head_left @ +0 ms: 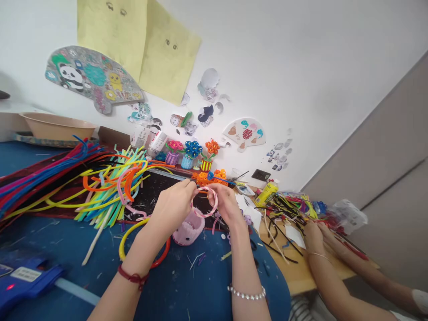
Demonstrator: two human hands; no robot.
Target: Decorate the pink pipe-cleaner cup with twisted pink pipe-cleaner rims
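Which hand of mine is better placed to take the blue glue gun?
Probably the left hand: the glue gun lies on that side, farther from the right hand. However, both hold the pink ring.

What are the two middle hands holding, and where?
A pink twisted ring: the left hand at its left rim, the right hand at its right rim.

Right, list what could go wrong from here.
The pink ring, held by the left hand and right hand, might slip or bend out of shape.
The pink cup sits close to them and could get knocked.
The blue glue gun, red light lit, has its glue stick reaching toward the left forearm, which might bump it.
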